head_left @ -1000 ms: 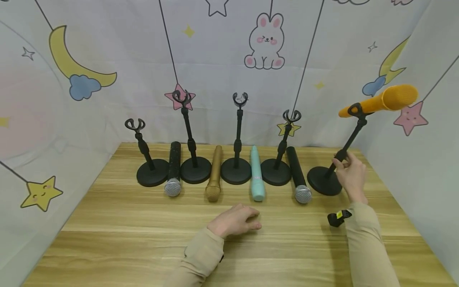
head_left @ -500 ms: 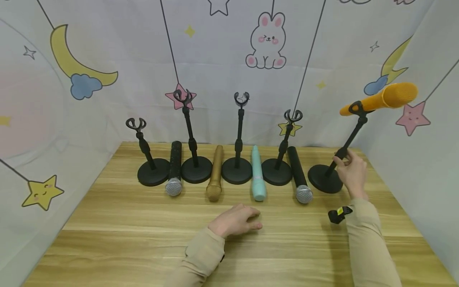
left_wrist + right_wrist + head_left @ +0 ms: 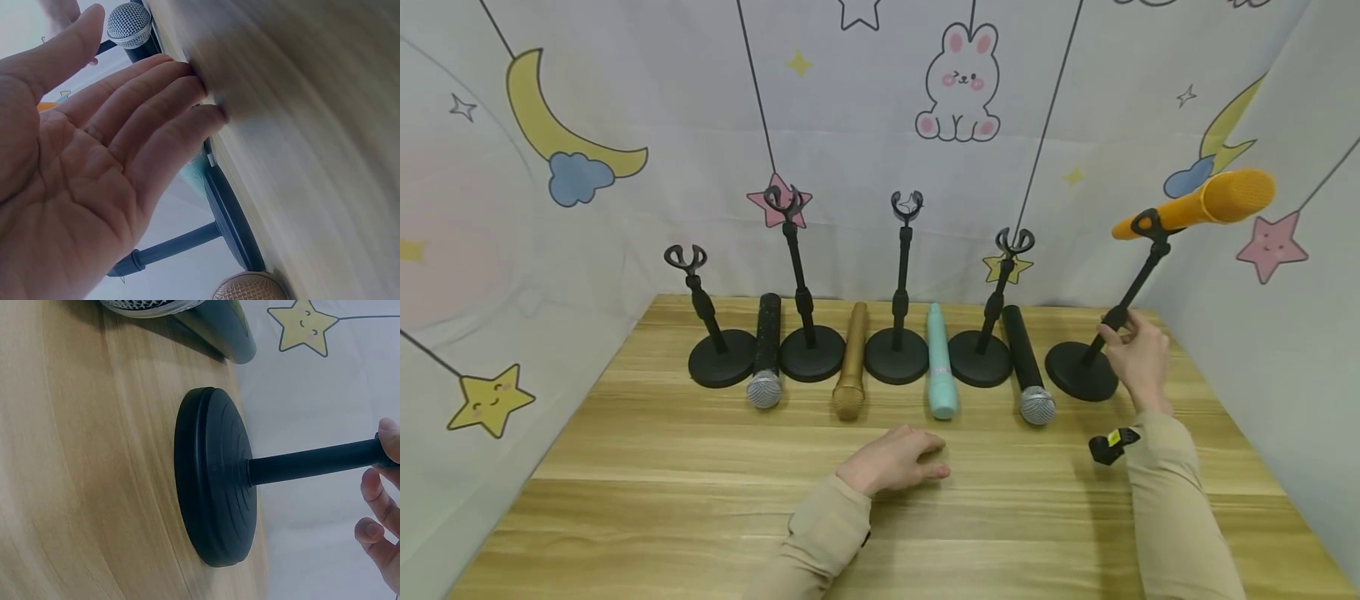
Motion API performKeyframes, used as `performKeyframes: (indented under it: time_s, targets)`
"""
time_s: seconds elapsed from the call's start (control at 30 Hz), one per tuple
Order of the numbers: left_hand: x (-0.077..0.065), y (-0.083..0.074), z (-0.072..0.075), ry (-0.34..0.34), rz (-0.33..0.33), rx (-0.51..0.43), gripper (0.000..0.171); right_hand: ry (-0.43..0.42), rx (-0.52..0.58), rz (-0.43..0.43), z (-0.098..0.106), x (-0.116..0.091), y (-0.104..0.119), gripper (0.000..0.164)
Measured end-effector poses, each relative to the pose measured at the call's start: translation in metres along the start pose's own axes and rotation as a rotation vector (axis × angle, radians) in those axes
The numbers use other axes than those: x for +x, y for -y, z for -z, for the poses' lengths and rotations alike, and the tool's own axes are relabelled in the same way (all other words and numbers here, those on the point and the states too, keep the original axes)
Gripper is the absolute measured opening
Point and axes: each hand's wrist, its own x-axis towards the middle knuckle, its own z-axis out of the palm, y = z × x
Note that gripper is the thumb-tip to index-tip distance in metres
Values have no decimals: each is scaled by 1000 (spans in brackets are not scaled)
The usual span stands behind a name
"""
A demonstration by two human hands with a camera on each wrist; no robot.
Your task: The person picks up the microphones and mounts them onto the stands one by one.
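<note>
At the right of the table, my right hand pinches the pole of a black microphone stand between thumb and fingers. An orange microphone lies tilted in that stand's clip, its head to the right. In the right wrist view, the stand's round base is on or very near the tabletop; I cannot tell which. My left hand rests on the table in front of the row, holding nothing. The left wrist view shows its palm and nearly straight fingers, tips at the wood.
Several black stands with bare clips, such as the middle stand, line the back. Between them lie a speckled black microphone, a gold microphone, a turquoise microphone and a black microphone. A printed curtain hangs behind.
The stand under my right hand has shifted slightly toward the back, carrying the orange microphone along. My left hand stays where it was. The head view has shifted slightly.
</note>
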Motion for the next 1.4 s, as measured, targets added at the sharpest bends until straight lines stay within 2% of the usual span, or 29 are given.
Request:
performKeyframes:
  time_s: [0.27, 0.4, 0.5, 0.57, 0.63, 0.73, 0.87, 1.0, 1.13, 1.4]
  targets:
    - [0, -2, 1, 10, 18, -9, 46, 52, -34, 19, 7, -8, -5, 29]
    - [1, -2, 1, 12, 22, -13, 46, 84, -87, -86, 11, -18, -8, 39]
    - [1, -3, 1, 7, 15, -10, 46, 84, -145, -133, 13, -27, -8, 37]
    - [1, -3, 1, 3, 8, -5, 45, 86, -168, -88, 12, -33, -9, 31]
    - [1, -2, 1, -1, -3, 1, 44, 104, -179, -1, 11, -38, -9, 27]
    - [1, -2, 2, -6, -15, 5, 43, 205, -175, 136, 6, -42, -8, 27]
    - [1, 0, 2, -8, -19, -8, 43, 365, -146, 317, -4, -44, -5, 34]
    - [0, 0, 2, -3, -11, -22, 45, 436, -121, 461, -15, -44, -3, 41]
    - [0, 1, 2, -3, -14, -25, 46, 470, -126, 529, -22, -44, -3, 45]
    - [1, 4, 5, -22, -47, -57, 44, 569, -179, 529, -30, -39, 0, 51]
